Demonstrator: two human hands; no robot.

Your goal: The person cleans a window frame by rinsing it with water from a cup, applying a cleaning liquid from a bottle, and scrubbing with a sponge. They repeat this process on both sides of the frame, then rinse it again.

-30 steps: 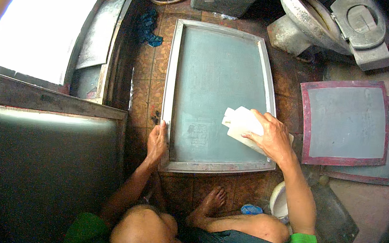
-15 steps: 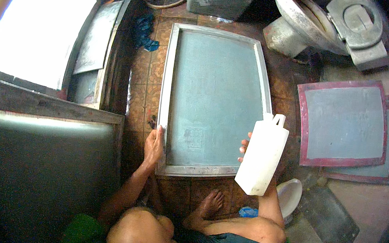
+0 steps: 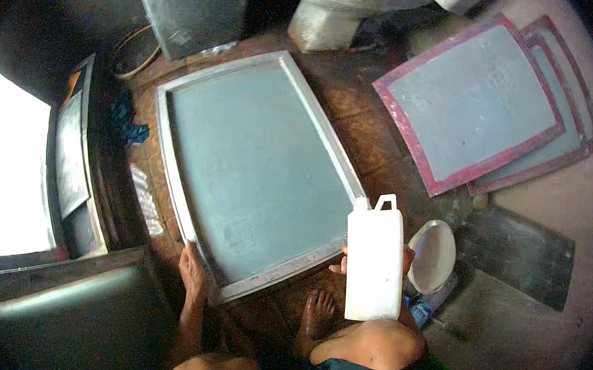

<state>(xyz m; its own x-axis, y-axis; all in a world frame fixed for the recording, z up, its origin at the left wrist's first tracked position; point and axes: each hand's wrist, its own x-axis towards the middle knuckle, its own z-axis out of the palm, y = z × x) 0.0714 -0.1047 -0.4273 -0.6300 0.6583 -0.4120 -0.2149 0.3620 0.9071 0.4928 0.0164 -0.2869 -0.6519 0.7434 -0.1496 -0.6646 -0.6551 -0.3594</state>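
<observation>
A screen-printing frame [image 3: 166, 124] with a pale rim and grey-green mesh [image 3: 256, 160] lies tilted across the middle of the view. Faint square markings show in the mesh near its closest edge. My left hand [image 3: 192, 271] is closed on the frame's left rim, close to the near corner. In my right hand [image 3: 341, 261] I hold a white plastic jug [image 3: 374, 269] upright beside the frame's right near corner. The jug has a loop handle and a short neck at its top, and it hides most of that hand.
Screens with red-pink borders [image 3: 469, 105] lean at the right. A white basin [image 3: 433, 257] and a dark flat board [image 3: 516, 253] lie below them. Far off stand a toilet [image 3: 324, 29] and a grey box [image 3: 192, 7]. A bright window [image 3: 15, 174] is at the left; my bare foot [image 3: 317, 314] is on the tiles.
The view has turned to the right, so the frame now looks slanted and the basin shows more fully. Both hands keep their hold; the jug looks more upright.
</observation>
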